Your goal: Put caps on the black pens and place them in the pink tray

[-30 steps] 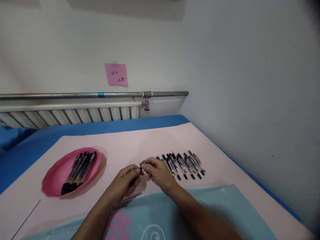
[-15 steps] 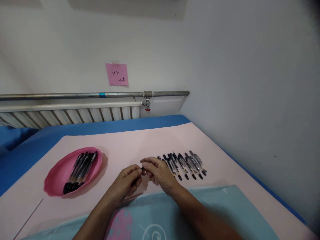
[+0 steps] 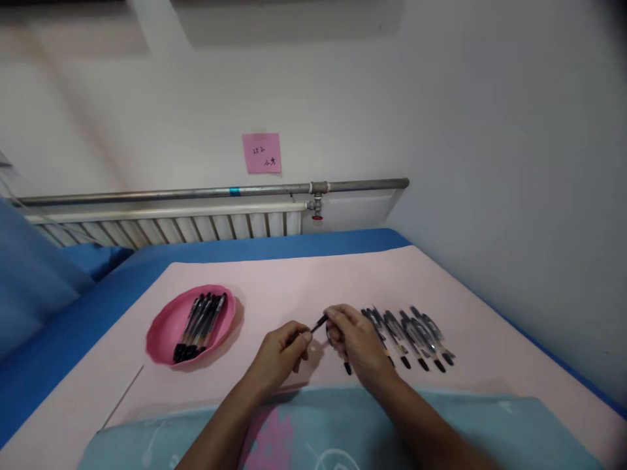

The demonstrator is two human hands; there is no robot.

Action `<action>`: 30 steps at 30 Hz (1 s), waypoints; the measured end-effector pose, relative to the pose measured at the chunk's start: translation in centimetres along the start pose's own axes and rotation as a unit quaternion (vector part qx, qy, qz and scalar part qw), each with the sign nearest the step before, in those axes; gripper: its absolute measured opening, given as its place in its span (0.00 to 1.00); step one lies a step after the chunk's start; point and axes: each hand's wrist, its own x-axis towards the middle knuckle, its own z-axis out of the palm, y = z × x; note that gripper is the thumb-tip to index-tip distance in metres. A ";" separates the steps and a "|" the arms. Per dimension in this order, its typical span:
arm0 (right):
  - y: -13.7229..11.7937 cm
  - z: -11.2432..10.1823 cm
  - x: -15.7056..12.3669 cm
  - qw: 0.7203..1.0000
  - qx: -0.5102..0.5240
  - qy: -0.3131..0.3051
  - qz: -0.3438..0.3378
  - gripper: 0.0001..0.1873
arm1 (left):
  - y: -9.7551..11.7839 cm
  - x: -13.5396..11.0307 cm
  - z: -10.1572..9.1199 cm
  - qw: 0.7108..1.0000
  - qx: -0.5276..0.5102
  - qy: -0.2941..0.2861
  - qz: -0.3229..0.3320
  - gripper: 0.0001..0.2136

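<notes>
A short black pen part [image 3: 320,322] with a thin lower end slants between my two hands. My left hand [image 3: 283,352] is closed, its thumb and forefinger pinching at the thin end. The thumb and fingers of my right hand [image 3: 357,336] are closed on the thicker upper end. Below the right fingers a black-tipped pen end [image 3: 347,368] shows; whether it lies on the mat or is held, I cannot tell. Several clear pens with black ends [image 3: 416,336] lie in a slanting row just right of my right hand.
A pink scalloped dish [image 3: 159,336] on the left bears a bundle of black pens [image 3: 200,326]. A thin white stick [image 3: 120,398] lies at the front left of the pink mat [image 3: 294,281]. Blue-green patterned cloth [image 3: 441,424] is under my forearms. A wall rises along the right.
The view has swung left, so everything sits further right. My hands have drawn slightly apart, and more of the black pen part shows between them.
</notes>
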 end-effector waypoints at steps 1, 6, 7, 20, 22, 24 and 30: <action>-0.2 -0.2 0.1 1.000 0.013 0.007 -0.003 0.14 | 0.0 0.1 -0.2 1.000 0.004 0.008 0.003 0.12; -1.3 -0.6 -0.1 0.999 0.037 0.000 -0.018 0.17 | 0.1 0.3 -4.0 0.978 0.057 0.198 0.011 0.12; -1.4 -0.7 -0.2 0.999 0.036 0.004 -0.027 0.17 | 0.1 0.2 -5.3 0.963 0.088 0.255 0.012 0.13; -1.4 -3.1 0.4 0.881 -0.447 0.015 -0.157 0.08 | -1.3 -1.6 -15.1 0.746 0.521 0.267 -0.318 0.13; -1.3 -3.0 0.2 0.833 -0.533 -0.010 -0.146 0.08 | -1.8 -1.6 -15.3 0.740 0.533 0.260 -0.318 0.13; -1.3 -2.8 -0.1 0.786 -0.603 -0.029 -0.133 0.08 | -2.0 -1.7 -15.3 0.740 0.538 0.258 -0.311 0.13; -0.9 -1.7 -0.7 0.690 -0.714 -0.064 -0.104 0.10 | -0.6 -1.5 -13.0 0.759 0.535 0.322 -0.188 0.15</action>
